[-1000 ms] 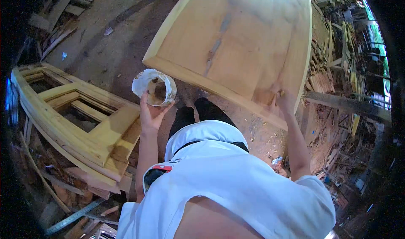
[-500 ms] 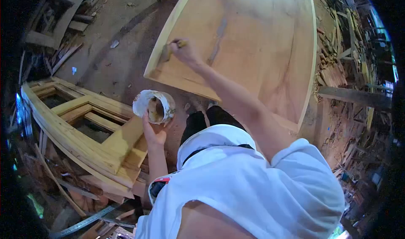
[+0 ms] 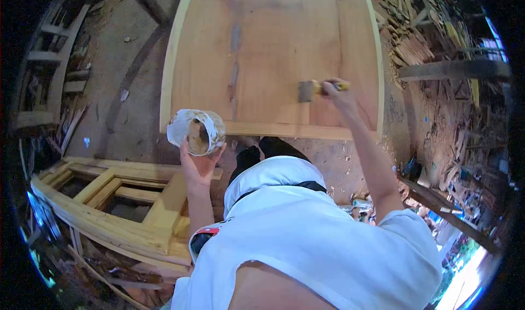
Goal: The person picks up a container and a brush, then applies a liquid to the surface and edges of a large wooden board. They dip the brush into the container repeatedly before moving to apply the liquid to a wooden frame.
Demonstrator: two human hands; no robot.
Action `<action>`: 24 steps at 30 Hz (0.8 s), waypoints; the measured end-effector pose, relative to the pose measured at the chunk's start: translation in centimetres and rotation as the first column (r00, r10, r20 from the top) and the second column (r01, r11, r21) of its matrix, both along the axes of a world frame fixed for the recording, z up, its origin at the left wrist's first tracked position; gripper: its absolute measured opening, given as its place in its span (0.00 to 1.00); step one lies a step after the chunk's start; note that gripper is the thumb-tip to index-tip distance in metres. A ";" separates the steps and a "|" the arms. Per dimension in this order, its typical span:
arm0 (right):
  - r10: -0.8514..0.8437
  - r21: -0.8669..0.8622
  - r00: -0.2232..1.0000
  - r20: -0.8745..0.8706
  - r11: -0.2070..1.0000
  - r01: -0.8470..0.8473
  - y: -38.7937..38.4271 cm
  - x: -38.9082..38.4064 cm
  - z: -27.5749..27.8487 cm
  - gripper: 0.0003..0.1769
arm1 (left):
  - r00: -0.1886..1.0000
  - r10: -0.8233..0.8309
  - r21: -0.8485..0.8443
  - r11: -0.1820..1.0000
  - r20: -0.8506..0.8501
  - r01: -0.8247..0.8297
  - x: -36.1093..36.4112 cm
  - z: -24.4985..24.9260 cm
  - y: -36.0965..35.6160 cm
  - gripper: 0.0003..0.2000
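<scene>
My right hand [image 3: 340, 94] is closed round the yellow handle of a paintbrush [image 3: 307, 91], its wide bristles over the right half of a large wooden panel [image 3: 268, 53]. A pale border runs along the panel's edges, and a grey streak marks its left part. Low on the left, my left hand [image 3: 199, 165] grips a white, stained bucket [image 3: 180, 129] from below, fingers wrapped about its base. The bucket is tilted so that its mouth faces me; brownish residue coats the inside.
At left lies a wooden frame [image 3: 115, 200] with rectangular openings. Stacked timber lines the far left. On the right are a wooden beam [image 3: 454, 71] and heaped scrap wood [image 3: 415, 50]. Dirt floor [image 3: 128, 64] shows beside the panel.
My right hand has swept the paintbrush from the panel's left edge to its right half. The view has turned, so the panel appears straighter. The bucket stays in my left hand.
</scene>
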State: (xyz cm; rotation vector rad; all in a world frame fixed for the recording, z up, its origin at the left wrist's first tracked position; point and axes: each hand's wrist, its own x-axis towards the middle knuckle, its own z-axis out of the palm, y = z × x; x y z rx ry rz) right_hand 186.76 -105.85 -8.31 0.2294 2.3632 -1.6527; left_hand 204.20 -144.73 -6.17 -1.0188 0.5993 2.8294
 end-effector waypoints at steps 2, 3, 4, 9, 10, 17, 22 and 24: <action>-0.138 0.062 0.989 -0.044 0.988 0.141 4.0 2.3 0.7 0.10 | 0.998 -0.037 0.013 0.999 -0.040 0.038 -0.2 -0.1 -0.3 0.30; -0.154 0.068 0.987 -0.045 0.985 0.157 5.7 3.0 1.5 0.10 | 0.996 -0.052 0.022 0.998 -0.067 0.054 -0.2 0.2 -0.3 0.30; -0.143 0.213 0.986 -0.087 0.964 0.159 6.8 3.7 2.2 0.10 | 0.995 -0.067 0.028 0.997 -0.071 0.069 -0.2 -0.2 -0.4 0.30; -0.104 0.662 0.955 -0.277 0.700 0.268 7.3 4.4 4.9 0.12 | 0.995 -0.102 -0.018 0.995 -0.021 0.101 -0.6 0.1 -0.6 0.31; 0.029 0.744 0.968 -0.248 0.646 0.171 5.7 3.9 5.5 0.13 | 0.995 -0.101 -0.019 0.995 -0.021 0.101 -0.5 0.2 -0.5 0.31; 0.415 0.691 0.875 -0.249 0.710 -0.140 -11.4 1.0 2.6 0.07 | 0.996 -0.068 -0.033 0.997 0.058 0.070 0.1 -0.7 -0.8 0.31; 0.283 0.271 0.875 -0.394 0.945 -0.183 -21.8 -0.5 2.2 0.09 | 0.989 -0.105 -0.103 0.988 0.102 0.116 0.0 -1.2 -1.2 0.30; 0.237 0.010 0.927 -0.290 0.970 -0.245 -23.2 -2.1 -0.1 0.11 | 0.992 -0.114 -0.087 0.989 0.062 0.119 -0.2 -0.6 -1.0 0.30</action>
